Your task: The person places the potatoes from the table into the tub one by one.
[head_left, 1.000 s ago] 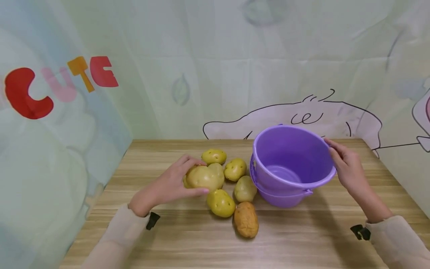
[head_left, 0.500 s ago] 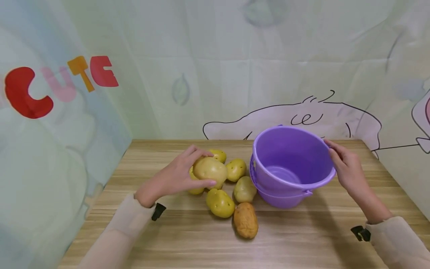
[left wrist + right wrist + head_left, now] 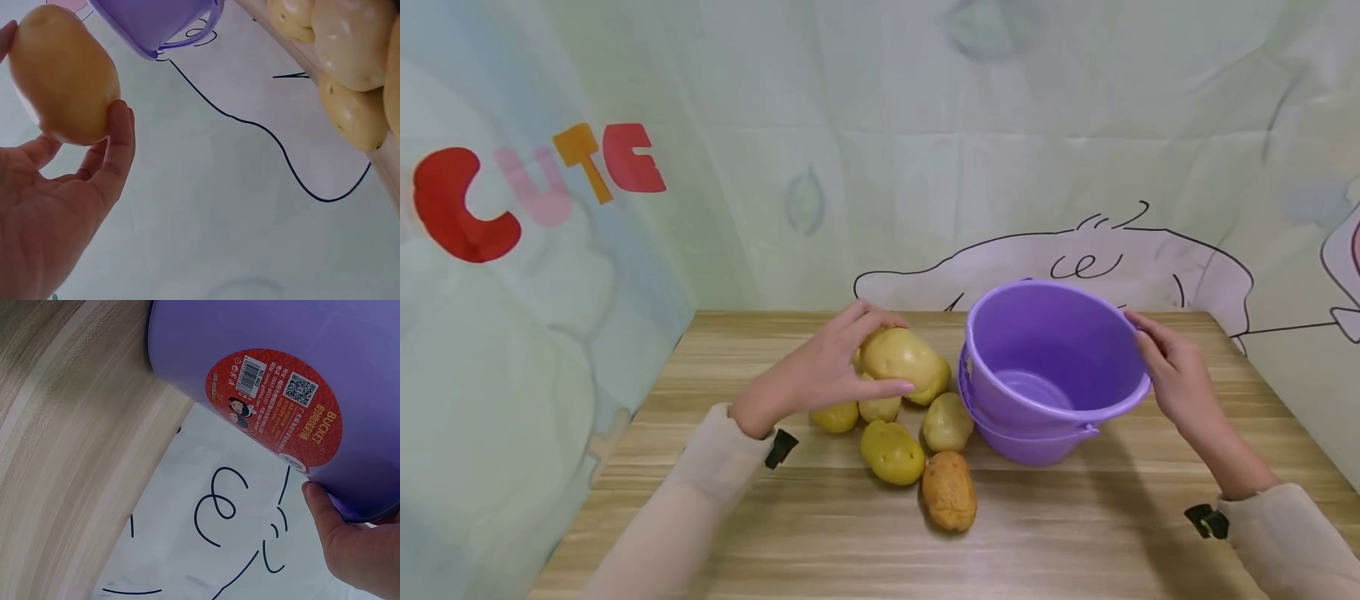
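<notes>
My left hand [image 3: 827, 362] grips a large pale potato [image 3: 901, 360] between thumb and fingers, raised over the other potatoes. The left wrist view shows the same potato [image 3: 65, 78] held at its sides by the fingertips, off the table. On the right, my right hand [image 3: 1180, 375] holds the rim of a purple bucket [image 3: 1037, 433], thumb outside. The bucket leans slightly toward me and its visible inside holds nothing. A red label [image 3: 275, 409] shows on its wall in the right wrist view, where my right hand [image 3: 362, 550] grips near the rim.
Several potatoes lie left of the bucket, among them a yellow potato [image 3: 892, 452], a greenish potato [image 3: 947, 422] nearest the bucket and a brownish-orange potato [image 3: 949, 492] in front. The wooden table [image 3: 820, 542] meets a printed curtain [image 3: 880, 208] at the back.
My left hand has lifted the large pale potato and moved it right and up, toward the bucket. The right hand and the bucket have stayed in place.
</notes>
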Tool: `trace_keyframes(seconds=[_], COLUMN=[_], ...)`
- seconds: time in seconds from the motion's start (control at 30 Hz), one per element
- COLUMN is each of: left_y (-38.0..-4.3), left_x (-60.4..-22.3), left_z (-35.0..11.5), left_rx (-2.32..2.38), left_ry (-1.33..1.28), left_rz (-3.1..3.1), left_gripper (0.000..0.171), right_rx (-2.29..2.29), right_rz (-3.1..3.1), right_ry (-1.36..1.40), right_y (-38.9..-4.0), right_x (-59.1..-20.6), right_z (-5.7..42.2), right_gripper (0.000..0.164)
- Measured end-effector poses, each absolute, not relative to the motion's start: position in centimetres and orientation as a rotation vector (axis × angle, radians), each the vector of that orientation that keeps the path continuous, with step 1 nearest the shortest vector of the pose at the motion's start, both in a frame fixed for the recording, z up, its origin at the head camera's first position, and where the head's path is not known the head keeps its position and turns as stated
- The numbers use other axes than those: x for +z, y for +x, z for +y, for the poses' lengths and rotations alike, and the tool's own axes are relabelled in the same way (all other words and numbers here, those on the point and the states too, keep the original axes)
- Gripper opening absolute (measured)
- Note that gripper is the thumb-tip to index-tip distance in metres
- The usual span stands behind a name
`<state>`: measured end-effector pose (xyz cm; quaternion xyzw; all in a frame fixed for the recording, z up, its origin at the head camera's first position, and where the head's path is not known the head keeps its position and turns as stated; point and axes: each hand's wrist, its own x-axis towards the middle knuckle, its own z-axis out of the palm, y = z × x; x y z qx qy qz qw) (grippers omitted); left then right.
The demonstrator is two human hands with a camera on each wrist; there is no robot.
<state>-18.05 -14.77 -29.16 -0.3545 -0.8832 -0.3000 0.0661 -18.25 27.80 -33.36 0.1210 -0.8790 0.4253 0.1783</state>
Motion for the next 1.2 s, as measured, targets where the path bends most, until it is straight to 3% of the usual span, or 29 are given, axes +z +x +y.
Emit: trace_keyframes(seconds=[1.2], left_y=[-20.8], left_x=[-26.4], left_z=[-8.0], left_rx=[-0.931], left_ry=[-1.132], left_rz=[-2.693], left_gripper=[0.073], right_rx=[1.191], right_rz=[-2.471], right_ry=[0.352], right_y=[-18.2], right_x=[-33.5], right_z=[27.7], right_gripper=[0.041])
